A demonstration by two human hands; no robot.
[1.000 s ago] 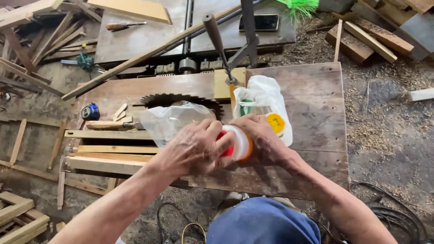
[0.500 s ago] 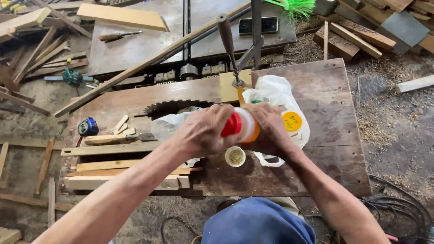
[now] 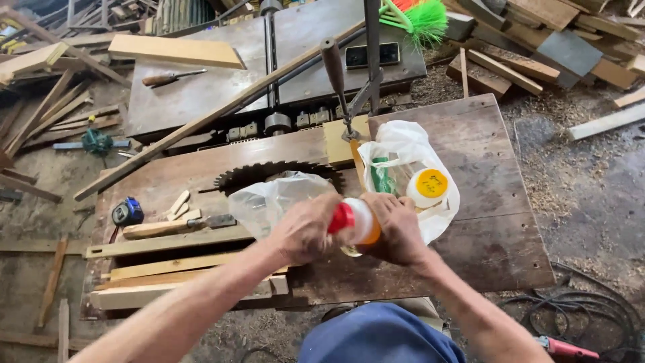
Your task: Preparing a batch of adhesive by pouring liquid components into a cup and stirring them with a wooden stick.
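We hold the white bottle (image 3: 359, 222) sideways over the saw table (image 3: 484, 168). Our right hand (image 3: 398, 228) grips its body tight, and our left hand (image 3: 306, 228) pinches its red cap (image 3: 341, 218) (good for twisting).

Bare forearms, bare hands (image 3: 349, 232), blue cap (image 3: 379, 336).

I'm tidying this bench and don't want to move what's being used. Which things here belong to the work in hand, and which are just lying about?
In use:
- white bottle with red cap, held between left hand and right hand
- clear plastic bag at the left hand
- white bag holding a yellow-lidded container

Lying about:
- tape measure
- chisel
- screwdriver
- green broom
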